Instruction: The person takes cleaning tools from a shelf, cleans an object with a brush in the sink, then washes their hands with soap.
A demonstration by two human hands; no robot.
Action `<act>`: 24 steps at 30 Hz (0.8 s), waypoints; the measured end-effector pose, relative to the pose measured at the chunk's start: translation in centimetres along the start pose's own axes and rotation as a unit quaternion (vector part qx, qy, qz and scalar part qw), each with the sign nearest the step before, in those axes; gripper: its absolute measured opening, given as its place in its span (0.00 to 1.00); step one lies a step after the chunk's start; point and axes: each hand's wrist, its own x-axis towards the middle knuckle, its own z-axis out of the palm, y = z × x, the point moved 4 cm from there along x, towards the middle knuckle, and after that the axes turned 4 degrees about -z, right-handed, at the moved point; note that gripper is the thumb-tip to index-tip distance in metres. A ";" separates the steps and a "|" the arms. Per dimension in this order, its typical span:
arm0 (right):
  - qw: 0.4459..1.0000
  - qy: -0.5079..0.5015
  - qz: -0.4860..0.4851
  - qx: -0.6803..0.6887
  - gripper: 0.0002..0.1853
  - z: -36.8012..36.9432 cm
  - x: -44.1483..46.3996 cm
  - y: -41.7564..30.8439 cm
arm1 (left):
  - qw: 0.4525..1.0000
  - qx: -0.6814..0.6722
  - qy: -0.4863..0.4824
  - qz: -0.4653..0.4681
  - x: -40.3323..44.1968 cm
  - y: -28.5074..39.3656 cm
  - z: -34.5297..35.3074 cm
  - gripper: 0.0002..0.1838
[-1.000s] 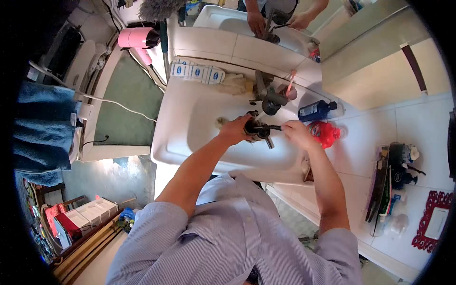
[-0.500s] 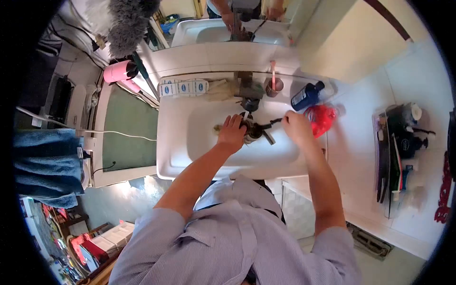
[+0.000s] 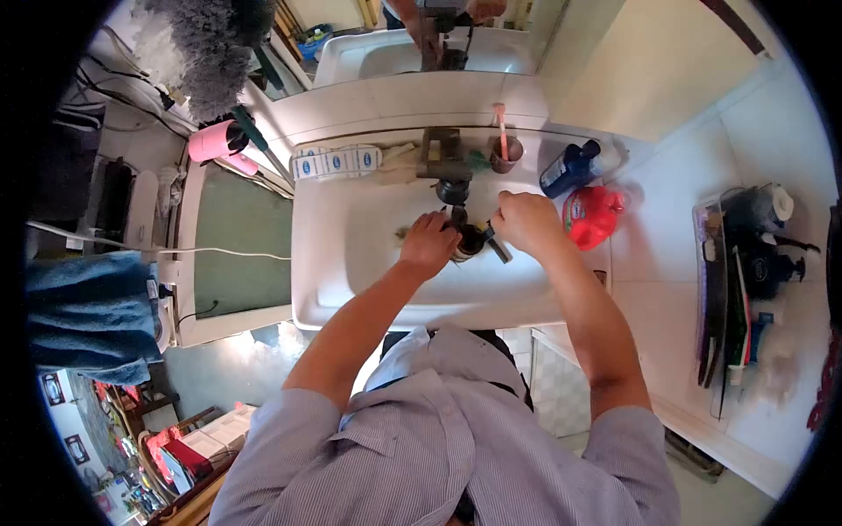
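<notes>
In the white sink, under the dark tap, a small dark round pot has its opening turned partly up, with a short straight handle sticking out to the right. My left hand is closed around the pot's left side, its thumb hidden. My right hand is closed in a fist on a thin black-handled tool, probably a brush. This tool reaches toward the pot's opening, and its working end is hidden.
Behind the sink lie a blue-and-white packet and a brown cup with a pink toothbrush. To the right stand a dark blue bottle and a red bottle. A pink hair dryer hangs left.
My right hand has moved left and slightly up, closer to the pot, so less of the black handle shows. My left hand stays on the pot.
</notes>
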 end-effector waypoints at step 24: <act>0.987 -0.131 -0.091 -0.025 0.09 14.1 0.3 1.3 | 0.961 -0.160 -0.171 -0.149 -0.2 -1.9 -0.5 0.44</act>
